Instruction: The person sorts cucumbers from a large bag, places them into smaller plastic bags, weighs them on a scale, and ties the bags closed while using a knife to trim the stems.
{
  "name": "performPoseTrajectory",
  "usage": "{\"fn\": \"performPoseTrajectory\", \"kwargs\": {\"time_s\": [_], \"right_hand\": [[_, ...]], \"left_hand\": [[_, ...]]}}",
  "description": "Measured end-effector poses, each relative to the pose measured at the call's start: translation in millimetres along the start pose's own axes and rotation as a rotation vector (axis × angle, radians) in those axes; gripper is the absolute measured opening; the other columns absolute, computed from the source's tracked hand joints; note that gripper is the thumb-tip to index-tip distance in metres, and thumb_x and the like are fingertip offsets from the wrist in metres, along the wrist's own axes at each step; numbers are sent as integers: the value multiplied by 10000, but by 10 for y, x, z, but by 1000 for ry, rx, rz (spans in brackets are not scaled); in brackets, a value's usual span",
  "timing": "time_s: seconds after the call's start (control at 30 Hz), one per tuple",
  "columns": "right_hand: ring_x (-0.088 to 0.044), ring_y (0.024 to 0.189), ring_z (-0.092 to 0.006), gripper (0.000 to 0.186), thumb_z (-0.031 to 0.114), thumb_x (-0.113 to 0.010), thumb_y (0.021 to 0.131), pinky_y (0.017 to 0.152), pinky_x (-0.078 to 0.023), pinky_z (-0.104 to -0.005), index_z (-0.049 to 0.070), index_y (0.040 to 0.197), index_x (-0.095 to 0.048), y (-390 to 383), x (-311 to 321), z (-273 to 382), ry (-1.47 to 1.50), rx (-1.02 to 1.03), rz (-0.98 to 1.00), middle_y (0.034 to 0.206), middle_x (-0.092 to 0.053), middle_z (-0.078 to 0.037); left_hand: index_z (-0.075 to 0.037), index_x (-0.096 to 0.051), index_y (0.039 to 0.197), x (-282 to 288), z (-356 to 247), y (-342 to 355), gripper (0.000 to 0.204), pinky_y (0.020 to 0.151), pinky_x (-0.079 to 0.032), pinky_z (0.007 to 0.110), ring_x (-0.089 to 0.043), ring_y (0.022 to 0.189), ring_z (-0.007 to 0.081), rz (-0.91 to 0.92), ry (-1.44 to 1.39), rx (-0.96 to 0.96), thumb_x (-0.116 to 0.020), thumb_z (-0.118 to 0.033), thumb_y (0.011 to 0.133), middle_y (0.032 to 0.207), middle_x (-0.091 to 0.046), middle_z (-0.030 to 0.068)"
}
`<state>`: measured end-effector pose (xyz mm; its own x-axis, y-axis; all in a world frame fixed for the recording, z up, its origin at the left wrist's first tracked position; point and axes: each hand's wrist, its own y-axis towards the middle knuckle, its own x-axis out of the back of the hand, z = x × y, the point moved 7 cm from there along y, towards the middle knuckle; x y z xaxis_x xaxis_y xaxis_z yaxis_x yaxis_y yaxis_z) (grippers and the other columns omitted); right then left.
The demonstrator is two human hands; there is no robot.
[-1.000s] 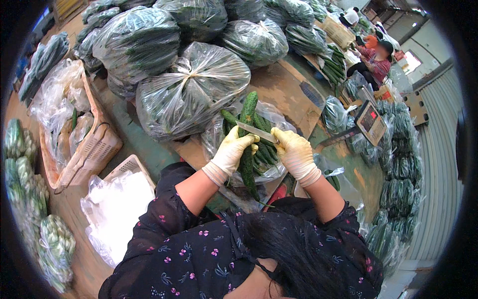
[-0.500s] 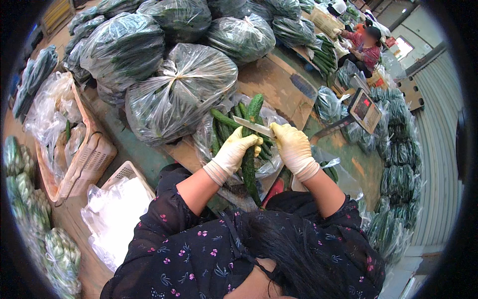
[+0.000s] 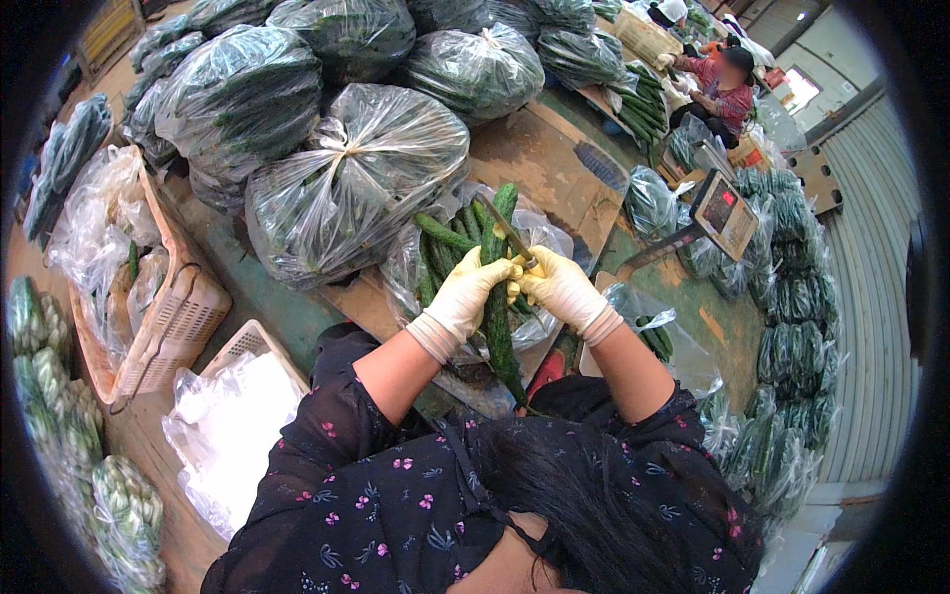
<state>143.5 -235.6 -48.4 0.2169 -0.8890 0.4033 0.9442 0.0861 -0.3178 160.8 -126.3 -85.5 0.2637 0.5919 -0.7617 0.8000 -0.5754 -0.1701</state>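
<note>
Cucumber (image 3: 502, 342) in left fingers (image 3: 495, 270), knife (image 3: 509, 234) in right fingers (image 3: 536, 284)

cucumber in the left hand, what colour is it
The cucumber is dark green; it shows best in the head view.

I see a grey wall (image 3: 871, 297) with lots of ridges on the right side of the frame. A smoother, pale wall (image 3: 841, 61) stands at the upper right, near a bright white opening (image 3: 800, 89). My floor (image 3: 277, 299) is green with brown smudges, and it looks brown at the lower left.
</note>
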Motion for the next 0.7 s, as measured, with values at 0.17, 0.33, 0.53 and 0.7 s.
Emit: {"fn": "performPoseTrajectory", "kwargs": {"time_s": [0.17, 0.33, 0.53, 0.7], "right_hand": [[-555, 694, -60, 165, 85, -598, 847, 578, -439, -189, 48, 1000, -545, -24, -50, 56, 190, -84, 94, 820, -612, 5], [-599, 721, -145, 179, 104, -601, 828, 605, -468, -255, 53, 993, -556, -28, 70, -23, 98, -26, 41, 831, -630, -47], [-586, 865, -352, 226, 202, -610, 778, 742, -466, -418, 96, 975, -587, -171, 253, 431, -851, 184, -159, 911, -613, -161], [-588, 845, -357, 218, 223, -599, 795, 729, -468, -419, 95, 971, -588, -183, 257, 423, -789, 178, -105, 881, -618, -164]], "left_hand": [[-32, -523, 1010, 9, -30, -2, 207, 593, -461, 240, -540, 664, 111, -3, -7, -15, -583, -60, 815, 856, -582, 33], [-34, -517, 1009, -28, -44, -40, 206, 578, -456, 242, -540, 640, 114, 15, 43, 28, -582, -64, 815, 821, -591, 42], [-43, -514, 987, 24, -71, -80, 165, 559, -452, 248, -534, 593, 117, -37, 148, 49, -568, -84, 836, 798, -602, 50], [-56, -520, 997, 32, -67, -81, 163, 553, -456, 248, -531, 586, 113, 17, 171, 37, -571, -122, 856, 785, -592, 46]]}}
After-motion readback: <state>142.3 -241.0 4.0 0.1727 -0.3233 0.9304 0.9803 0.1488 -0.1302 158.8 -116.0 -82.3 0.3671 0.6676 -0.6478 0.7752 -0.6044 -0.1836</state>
